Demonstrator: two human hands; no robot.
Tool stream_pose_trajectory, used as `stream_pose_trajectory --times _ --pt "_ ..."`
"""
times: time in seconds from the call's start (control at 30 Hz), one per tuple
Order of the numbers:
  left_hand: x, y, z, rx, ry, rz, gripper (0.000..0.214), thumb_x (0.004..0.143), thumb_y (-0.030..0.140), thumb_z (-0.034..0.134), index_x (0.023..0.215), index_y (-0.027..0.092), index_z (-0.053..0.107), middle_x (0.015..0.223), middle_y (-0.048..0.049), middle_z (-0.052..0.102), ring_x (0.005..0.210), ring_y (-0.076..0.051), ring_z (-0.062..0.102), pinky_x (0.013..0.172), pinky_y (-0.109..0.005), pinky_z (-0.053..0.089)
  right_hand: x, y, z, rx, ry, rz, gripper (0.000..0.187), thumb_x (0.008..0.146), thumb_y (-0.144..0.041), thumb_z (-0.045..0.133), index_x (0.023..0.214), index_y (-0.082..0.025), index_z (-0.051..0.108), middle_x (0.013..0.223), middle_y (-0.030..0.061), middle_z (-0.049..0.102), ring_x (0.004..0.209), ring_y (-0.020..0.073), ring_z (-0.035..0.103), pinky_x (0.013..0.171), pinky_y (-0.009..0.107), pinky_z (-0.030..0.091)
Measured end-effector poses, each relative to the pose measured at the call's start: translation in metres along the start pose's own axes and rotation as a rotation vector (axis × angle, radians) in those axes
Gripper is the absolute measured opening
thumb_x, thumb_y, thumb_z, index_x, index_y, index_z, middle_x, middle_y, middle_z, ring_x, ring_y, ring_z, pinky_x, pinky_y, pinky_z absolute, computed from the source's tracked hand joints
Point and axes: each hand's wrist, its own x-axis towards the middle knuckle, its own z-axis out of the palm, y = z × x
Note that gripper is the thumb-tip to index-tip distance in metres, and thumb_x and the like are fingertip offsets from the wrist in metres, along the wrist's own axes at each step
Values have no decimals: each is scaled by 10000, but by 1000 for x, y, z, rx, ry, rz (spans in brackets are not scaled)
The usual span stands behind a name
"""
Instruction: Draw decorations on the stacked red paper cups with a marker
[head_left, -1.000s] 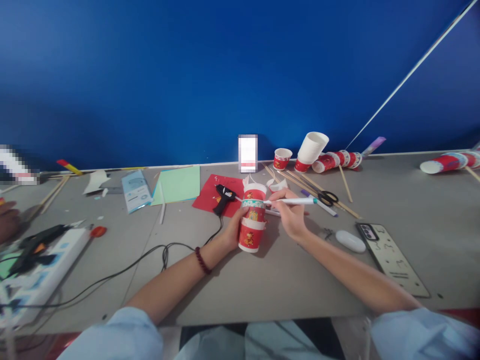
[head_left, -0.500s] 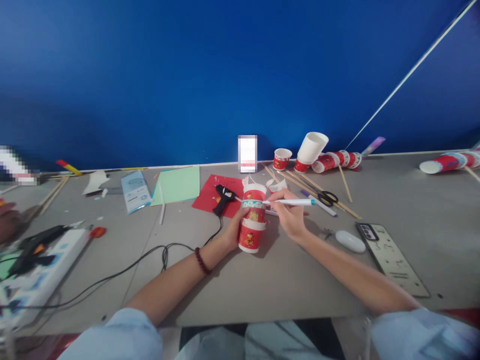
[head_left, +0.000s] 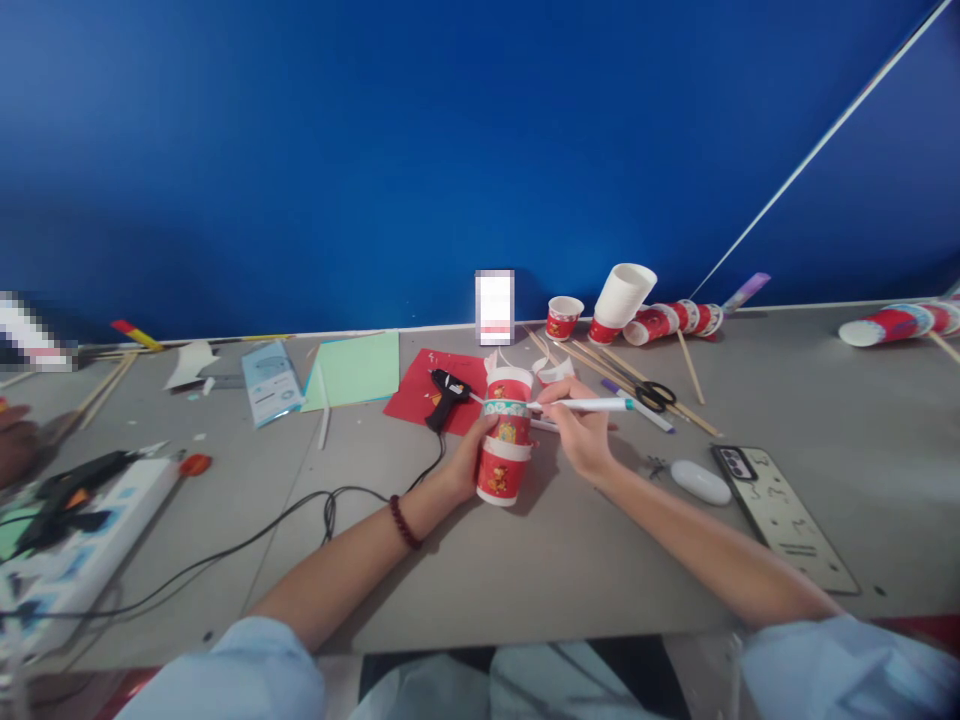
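My left hand [head_left: 463, 462] is wrapped around a stack of red paper cups [head_left: 504, 440] standing tilted on the grey table [head_left: 480, 560]. A teal-and-white band runs round the upper cup. My right hand [head_left: 579, 436] pinches a white marker with a teal cap [head_left: 586, 405], its tip touching the upper cup at the band. A black glue gun [head_left: 444, 396] lies on red paper [head_left: 420, 390] just behind the cups.
Scissors [head_left: 654, 395], wooden sticks [head_left: 600, 365] and more cups [head_left: 637, 305] lie at the back right. A white case [head_left: 700, 482] and a phone [head_left: 784, 518] lie to the right. A power strip [head_left: 82, 540] and another person's hand [head_left: 15, 445] are at the left.
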Motion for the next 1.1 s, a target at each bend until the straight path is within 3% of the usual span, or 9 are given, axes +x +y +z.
stream_pose_trajectory --times 0.6,1.1 --pt "0 0 0 -25 -26 -6 456 801 404 639 1098 58 652 942 -157 746 833 -278 721 747 -341 540 0 2 0 -22 -13 -40 116 751 -178 563 653 -219 611 612 -30 583 591 140 518 582 291 389" --pt "-1 0 2 -1 -22 -13 430 855 425 573 1062 59 662 873 -153 750 771 -249 722 711 -318 545 1 1 0 1 -2 -58 117 736 -175 567 637 -228 600 607 -26 583 605 156 525 624 319 408"
